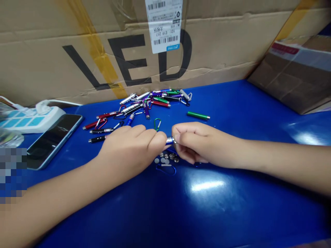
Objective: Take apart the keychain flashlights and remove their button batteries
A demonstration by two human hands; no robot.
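over the blue table [232, 213], a small blue tube [169, 140] is gripped at one end by the left hand [133, 146] and at the other by the right hand [196, 141], apparently for steadiness; round metal pieces [172, 156] are laid near, presumably within reach.

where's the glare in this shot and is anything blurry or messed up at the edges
Head view: white glare on the glossy blue tabletop, one patch just below the right hand, another between the right forearm and the brown cardboard box at right; head view: that box's red-and-white strip looks soft; head view: blocky pixelation covers part of the left edge.
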